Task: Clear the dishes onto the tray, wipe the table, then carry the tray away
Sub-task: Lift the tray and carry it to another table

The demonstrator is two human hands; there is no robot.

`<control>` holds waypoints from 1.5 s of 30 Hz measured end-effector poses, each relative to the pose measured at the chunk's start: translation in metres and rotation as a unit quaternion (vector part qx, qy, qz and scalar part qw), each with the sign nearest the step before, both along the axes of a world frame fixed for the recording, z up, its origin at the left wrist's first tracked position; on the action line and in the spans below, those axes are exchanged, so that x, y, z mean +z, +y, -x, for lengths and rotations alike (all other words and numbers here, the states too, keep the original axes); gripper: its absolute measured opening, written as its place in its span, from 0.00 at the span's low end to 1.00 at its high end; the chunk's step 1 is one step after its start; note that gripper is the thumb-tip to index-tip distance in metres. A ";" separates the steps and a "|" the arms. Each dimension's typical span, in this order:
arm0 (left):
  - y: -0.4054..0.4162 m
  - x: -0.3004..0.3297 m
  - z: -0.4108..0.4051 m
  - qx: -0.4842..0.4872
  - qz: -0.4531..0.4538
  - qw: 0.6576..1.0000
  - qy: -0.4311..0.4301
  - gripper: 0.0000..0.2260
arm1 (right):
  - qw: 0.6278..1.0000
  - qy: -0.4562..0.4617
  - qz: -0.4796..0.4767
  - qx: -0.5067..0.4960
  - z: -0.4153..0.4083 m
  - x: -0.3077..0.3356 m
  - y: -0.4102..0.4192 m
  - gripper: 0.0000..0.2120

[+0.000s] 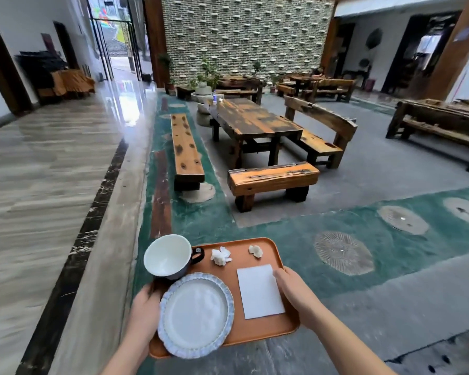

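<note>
I hold an orange tray (257, 331) in the air above the floor. My left hand (146, 307) grips its left edge and my right hand (295, 290) grips its right edge, thumb on the rim. On the tray stand a large dark cup with a white inside (168, 255) at the far left and a pale blue fluted plate (195, 315) at the near left. A flat white cloth (259, 290) lies on the right half. Two crumpled tissues (221, 256) (255, 251) lie at the far side.
A wooden table (255, 120) with benches (187, 147) (272, 180) stands straight ahead. More wooden tables and benches (439, 123) fill the right and back. A polished corridor (52, 171) runs along the left toward a glass door (114, 39).
</note>
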State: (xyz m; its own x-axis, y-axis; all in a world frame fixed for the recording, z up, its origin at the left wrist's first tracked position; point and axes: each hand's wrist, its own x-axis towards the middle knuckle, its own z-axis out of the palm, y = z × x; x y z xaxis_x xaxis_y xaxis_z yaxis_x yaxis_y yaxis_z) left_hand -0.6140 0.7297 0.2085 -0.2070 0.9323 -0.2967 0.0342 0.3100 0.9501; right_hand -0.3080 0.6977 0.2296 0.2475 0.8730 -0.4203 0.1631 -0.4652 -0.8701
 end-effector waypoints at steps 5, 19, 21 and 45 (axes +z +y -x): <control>0.117 0.006 -0.003 -0.062 -0.009 0.998 -0.009 0.08 | 0.998 -0.004 0.000 -0.065 0.010 0.000 0.088 0.13; 0.440 0.030 0.043 -0.154 -0.012 0.988 -0.009 0.05 | 0.985 -0.009 0.000 -0.170 0.071 0.016 0.353 0.15; 0.476 0.026 0.041 -0.156 -0.002 0.988 -0.012 0.05 | 0.985 -0.009 0.007 -0.172 0.072 0.011 0.393 0.14; 0.967 -0.016 -0.068 -0.078 0.046 0.996 0.016 0.08 | 0.995 0.038 0.052 -0.080 -0.055 -0.041 0.936 0.15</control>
